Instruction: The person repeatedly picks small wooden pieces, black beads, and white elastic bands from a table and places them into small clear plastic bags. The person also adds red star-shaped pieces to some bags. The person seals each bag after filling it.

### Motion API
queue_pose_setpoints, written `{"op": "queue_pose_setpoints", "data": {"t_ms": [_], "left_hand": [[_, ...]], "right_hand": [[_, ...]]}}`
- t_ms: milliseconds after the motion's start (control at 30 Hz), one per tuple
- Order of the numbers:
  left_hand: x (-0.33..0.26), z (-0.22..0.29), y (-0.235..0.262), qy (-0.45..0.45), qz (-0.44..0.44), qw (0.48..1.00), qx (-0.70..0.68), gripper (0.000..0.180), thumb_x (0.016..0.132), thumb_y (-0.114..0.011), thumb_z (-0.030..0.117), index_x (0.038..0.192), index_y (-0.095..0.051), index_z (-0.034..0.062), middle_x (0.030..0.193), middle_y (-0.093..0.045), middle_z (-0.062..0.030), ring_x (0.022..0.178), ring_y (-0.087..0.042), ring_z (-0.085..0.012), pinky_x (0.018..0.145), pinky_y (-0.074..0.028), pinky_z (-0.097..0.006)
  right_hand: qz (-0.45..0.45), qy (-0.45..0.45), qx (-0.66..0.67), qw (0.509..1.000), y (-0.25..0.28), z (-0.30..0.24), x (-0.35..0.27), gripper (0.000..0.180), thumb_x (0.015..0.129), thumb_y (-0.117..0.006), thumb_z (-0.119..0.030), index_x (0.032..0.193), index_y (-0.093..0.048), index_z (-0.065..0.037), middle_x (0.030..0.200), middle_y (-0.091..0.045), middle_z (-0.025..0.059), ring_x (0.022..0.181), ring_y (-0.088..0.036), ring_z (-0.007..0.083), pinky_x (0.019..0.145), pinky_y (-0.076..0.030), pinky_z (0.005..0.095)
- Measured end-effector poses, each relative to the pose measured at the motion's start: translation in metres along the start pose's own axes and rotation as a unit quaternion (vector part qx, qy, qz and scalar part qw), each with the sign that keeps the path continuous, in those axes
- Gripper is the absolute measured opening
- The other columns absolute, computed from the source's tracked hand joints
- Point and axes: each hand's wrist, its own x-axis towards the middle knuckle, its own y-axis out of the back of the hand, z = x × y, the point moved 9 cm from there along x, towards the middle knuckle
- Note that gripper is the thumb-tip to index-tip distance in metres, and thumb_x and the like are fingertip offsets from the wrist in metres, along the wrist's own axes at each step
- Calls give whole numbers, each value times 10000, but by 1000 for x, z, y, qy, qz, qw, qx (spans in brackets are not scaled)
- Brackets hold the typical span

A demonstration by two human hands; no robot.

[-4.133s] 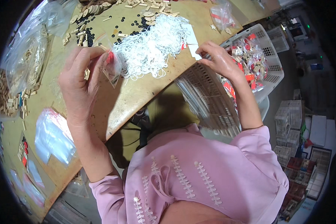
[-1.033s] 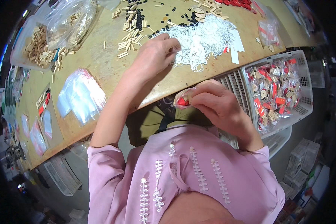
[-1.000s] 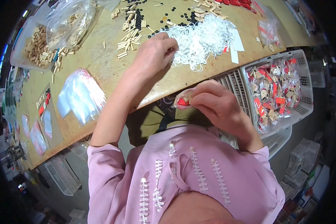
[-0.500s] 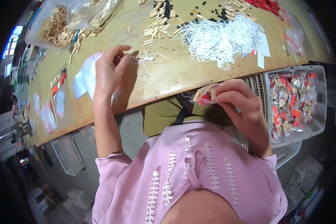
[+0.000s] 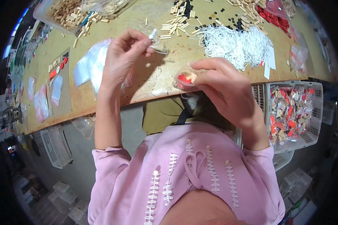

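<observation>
Left hand [image 5: 122,56] raised at 11 o'clock, fingertips pinched, forearm near vertical. Right hand [image 5: 221,88] at 2 o'clock, fingers curled closed, wrist bent.

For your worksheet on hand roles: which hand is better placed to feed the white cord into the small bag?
Probably the left hand: its fingers already pinch the white cord just above the table. The right hand is occupied holding the small clear bag of red pieces.

Matt, scuffed wooden tabletop [image 5: 146,80]; glossy clear plastic bags [image 5: 87,67]; white plastic basket [image 5: 314,112]; soft white cord heap [image 5: 238,45].
</observation>
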Motion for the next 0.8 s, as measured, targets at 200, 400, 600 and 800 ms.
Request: {"op": "queue_pose_setpoints", "data": {"t_ms": [200, 400, 600, 800], "left_hand": [[-41, 65, -54, -129, -7, 990, -58, 183, 928, -700, -25, 1101, -645, -14, 939, -694, -50, 875, -674, -96, 787, -553, -246], [-61, 72, -75, -276, -71, 840, 463, 170, 762, -793, 136, 914, -740, 81, 959, -679, -71, 957, -618, -289, 842, -496, -411], [-68, 70, -81, -272, -117, 821, 488, 257, 692, -846, 273, 843, -761, 83, 1175, -675, -81, 1244, -548, -321, 1060, -405, -521], [-67, 63, -73, -264, -138, 829, 473, 319, 691, -847, 313, 900, -752, 91, 1194, -673, -105, 1311, -525, -330, 1110, -362, -574]], "right_hand": [[-3, 29, 0, 1000, -17, -6, 15, 105, 891, -689, -7, 995, -706, -13, 1137, -688, 172, 1031, -674, 342, 887, -535, 381], [-15, 38, -26, 999, -23, -7, 12, 221, 824, -649, 61, 1029, -641, -22, 1153, -655, 176, 1063, -637, 376, 900, -538, 409], [-35, 59, -13, 998, -34, -17, 11, 220, 827, -666, 12, 1044, -643, -11, 1173, -649, 169, 1109, -635, 373, 922, -538, 409], [-21, 45, 2, 999, -38, -20, 11, 211, 807, -722, 75, 995, -685, -12, 1196, -672, 162, 1081, -667, 347, 905, -538, 393]]}}
